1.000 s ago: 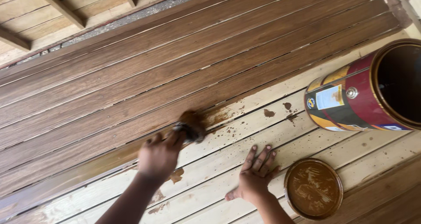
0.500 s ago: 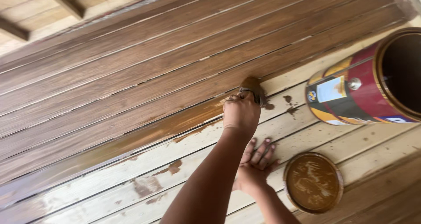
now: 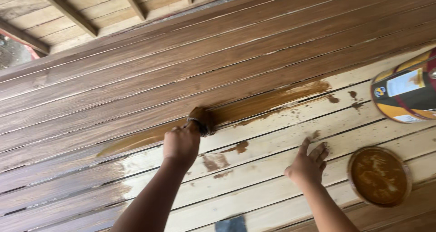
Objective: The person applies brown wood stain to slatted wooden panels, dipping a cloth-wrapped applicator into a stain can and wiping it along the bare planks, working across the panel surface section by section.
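Note:
My left hand (image 3: 180, 143) grips a paintbrush (image 3: 202, 121) whose bristles press on a pale wooden plank (image 3: 272, 136). A wet brown stain streak (image 3: 268, 100) runs right from the brush along the border between stained and bare boards. My right hand (image 3: 309, 164) rests flat on a bare plank, fingers spread, holding nothing. To its right lies a round lid (image 3: 379, 176) coated with brown stain. The stain can (image 3: 406, 93) lies on its side at the right edge.
Dark stained planks (image 3: 218, 54) fill the upper half. Bare pale planks with brown drips and smears (image 3: 215, 161) lie below. Unstained boards and beams (image 3: 91, 14) show at the top left. A small dark object (image 3: 229, 224) sits at the bottom edge.
The left hand swept the brush right toward the can, then back left, leaving a longer wet streak. The right hand stayed flat on the plank. The view has shifted right.

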Demonstrator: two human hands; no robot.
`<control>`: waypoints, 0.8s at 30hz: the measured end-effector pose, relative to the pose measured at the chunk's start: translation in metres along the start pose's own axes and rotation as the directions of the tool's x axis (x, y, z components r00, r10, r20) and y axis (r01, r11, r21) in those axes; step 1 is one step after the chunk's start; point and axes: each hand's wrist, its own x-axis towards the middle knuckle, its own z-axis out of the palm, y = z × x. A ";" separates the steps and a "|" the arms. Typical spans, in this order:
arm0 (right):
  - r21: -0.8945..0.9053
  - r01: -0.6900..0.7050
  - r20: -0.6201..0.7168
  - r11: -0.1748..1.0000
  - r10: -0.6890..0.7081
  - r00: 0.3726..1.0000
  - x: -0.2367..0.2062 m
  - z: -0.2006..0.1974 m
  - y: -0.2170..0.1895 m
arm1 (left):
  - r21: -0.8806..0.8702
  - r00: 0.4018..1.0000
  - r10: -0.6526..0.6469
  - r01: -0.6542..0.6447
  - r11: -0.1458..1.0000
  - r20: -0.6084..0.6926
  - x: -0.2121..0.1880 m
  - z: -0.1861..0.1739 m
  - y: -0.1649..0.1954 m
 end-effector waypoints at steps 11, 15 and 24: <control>0.094 0.204 0.194 0.975 -0.219 0.956 -0.198 0.082 -0.255 | -0.042 0.919 -0.354 0.366 0.930 0.173 -0.137 0.076 -0.242; 0.083 0.134 0.195 0.987 -0.148 0.970 -0.242 0.101 -0.292 | -0.025 0.842 -0.509 0.521 0.853 0.181 -0.180 0.096 -0.324; 0.122 0.124 0.233 0.985 -0.150 0.961 -0.221 0.143 -0.285 | 0.037 0.733 -0.612 0.631 0.775 0.297 -0.206 0.103 -0.351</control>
